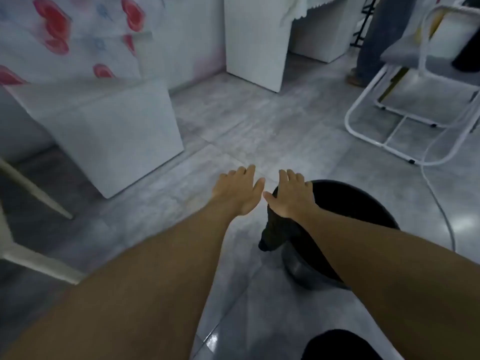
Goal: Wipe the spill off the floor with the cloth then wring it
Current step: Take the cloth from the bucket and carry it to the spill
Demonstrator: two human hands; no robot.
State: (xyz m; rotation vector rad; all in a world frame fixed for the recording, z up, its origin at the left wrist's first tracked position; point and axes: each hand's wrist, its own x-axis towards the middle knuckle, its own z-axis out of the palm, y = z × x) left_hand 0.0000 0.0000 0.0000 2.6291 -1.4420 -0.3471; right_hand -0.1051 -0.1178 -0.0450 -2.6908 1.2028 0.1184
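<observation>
Both my arms reach forward, palms down, over the grey tiled floor (pixel 233 131). My left hand (pixel 237 190) hovers flat above the tiles, fingers apart, holding nothing. Spread just as flat, my right hand (pixel 291 194) lies on a dark cloth (pixel 275 232), which is draped over the near-left rim of a black bucket (pixel 335 182) and hangs down its outside. My fingers are not curled around the cloth. A small glossy patch (pixel 211 339) shines on the tile near the bottom; the frame is blurred, so I cannot tell whether it is wet.
A white box (pixel 117 141) stands on the floor to the left, a white cabinet (pixel 254 40) behind. A white tubular chair frame (pixel 405 118) and a white cable (pixel 439 203) lie to the right. A person's leg (pixel 374 40) stands at the back right. A pale furniture leg (pixel 33 193) slants at the left.
</observation>
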